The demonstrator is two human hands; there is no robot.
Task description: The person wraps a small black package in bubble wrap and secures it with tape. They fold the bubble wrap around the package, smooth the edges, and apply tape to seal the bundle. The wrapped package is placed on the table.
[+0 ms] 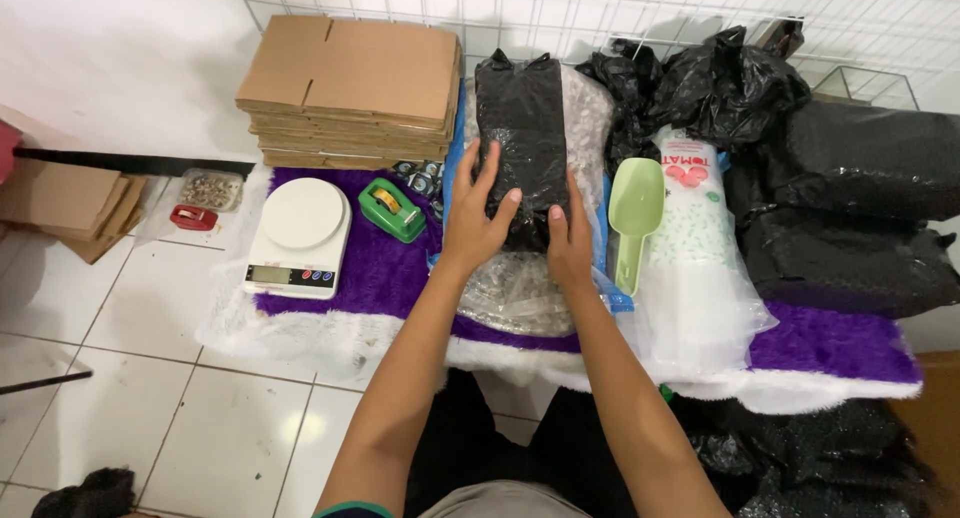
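scale (299,235) left of packet (520,143) (scoop (634,218) right)
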